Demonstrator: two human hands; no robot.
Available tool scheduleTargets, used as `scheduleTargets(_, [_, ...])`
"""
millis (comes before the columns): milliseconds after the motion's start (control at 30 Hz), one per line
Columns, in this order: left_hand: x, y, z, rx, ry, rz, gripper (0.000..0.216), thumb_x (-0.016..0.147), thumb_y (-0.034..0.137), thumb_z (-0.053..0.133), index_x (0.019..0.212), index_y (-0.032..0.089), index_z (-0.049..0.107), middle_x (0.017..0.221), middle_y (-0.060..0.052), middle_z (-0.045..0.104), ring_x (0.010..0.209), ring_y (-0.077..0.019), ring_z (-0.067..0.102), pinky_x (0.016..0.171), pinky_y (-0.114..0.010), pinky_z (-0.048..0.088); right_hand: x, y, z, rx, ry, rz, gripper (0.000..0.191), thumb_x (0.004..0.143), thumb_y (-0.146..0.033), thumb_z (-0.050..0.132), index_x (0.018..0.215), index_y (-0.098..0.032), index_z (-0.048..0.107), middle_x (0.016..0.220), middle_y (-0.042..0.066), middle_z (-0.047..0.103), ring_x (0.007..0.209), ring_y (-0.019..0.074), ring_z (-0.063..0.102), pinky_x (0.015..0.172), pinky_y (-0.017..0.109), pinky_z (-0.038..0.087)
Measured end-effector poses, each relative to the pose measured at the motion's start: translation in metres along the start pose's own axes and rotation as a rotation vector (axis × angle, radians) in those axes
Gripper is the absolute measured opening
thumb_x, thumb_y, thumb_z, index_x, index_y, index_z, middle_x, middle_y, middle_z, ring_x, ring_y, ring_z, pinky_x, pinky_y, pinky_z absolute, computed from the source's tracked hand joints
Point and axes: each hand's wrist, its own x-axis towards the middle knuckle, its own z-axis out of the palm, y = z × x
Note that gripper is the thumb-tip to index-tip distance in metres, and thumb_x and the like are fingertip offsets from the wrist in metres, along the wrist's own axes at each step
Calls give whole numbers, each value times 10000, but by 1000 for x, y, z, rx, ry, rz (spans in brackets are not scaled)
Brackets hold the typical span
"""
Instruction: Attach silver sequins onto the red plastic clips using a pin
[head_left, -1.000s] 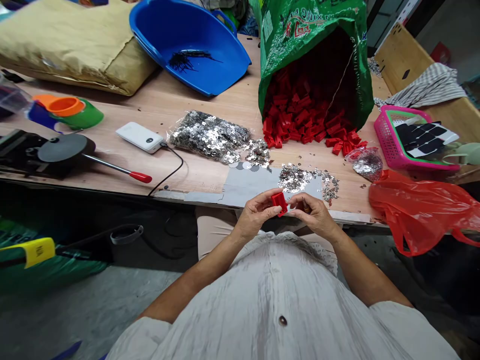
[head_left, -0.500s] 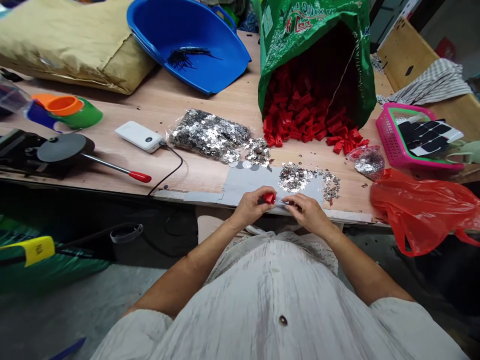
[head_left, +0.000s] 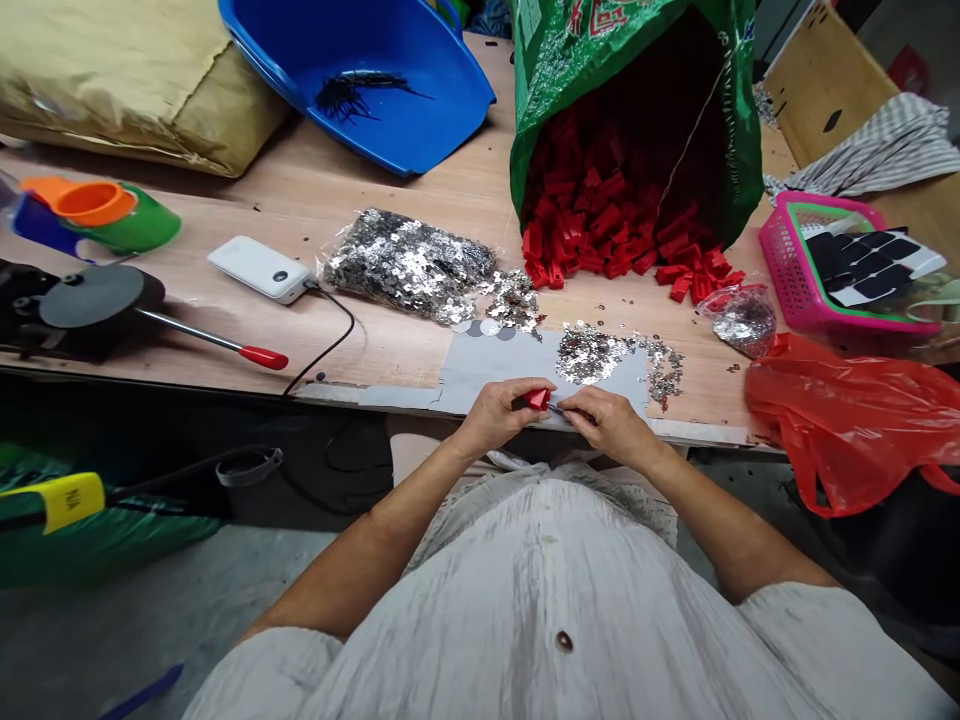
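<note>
At the table's front edge my left hand [head_left: 498, 416] is closed on a small red plastic part [head_left: 538, 400]. My right hand [head_left: 609, 424] pinches a thin metal tool [head_left: 555, 407], whose tip meets the red part's right end; its handle is hidden in the fingers. Under and beyond the hands lies a grey sheet [head_left: 466, 365]. A pile of small shiny metal pieces [head_left: 591, 352] rests on it, just past my right hand. Similar red plastic parts [head_left: 600, 225] spill from the mouth of a green sack [head_left: 536, 110] further back.
A clear bag of metal pieces [head_left: 409, 262] and a white power bank [head_left: 259, 268] with a cable lie left of centre. A lever press [head_left: 97, 297] juts out at far left. A blue scoop [head_left: 420, 100] sits behind; a pink basket [head_left: 784, 255] and red plastic bag [head_left: 855, 410] are right.
The metal tool in my right hand has moved left, from just apart to meeting the red part. The camera view has shifted slightly.
</note>
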Motion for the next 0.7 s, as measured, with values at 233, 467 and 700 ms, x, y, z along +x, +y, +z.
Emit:
scheduleTargets(233, [0,2,-1,51,-30,22,282,729,189,737,1010,195,719,996,-38,757,901,-190,688,848,-288,495,3,-14,0,-20,-5,145,176,920,-182,541,996,-202,698,937,59,687,877,178,639,801,294,479])
scheduleTargets(467, [1,-1,0,27,-20,34,245,729,203,725,973,208,706,969,-20,750,876,-183,684,824,-282,495,11,-36,4,-99,-28,281,161,920,-168,521,954,-206,673,904,54,668,874,184,620,782,284,446])
scheduleTargets(700, [-6,4,1,-47,39,-6,272,707,203,754,967,207,675,967,-40,710,888,-182,642,839,-295,474,1,-29,-3,35,2,178,177,956,-225,452,1069,-213,587,1014,66,635,906,183,594,800,295,442])
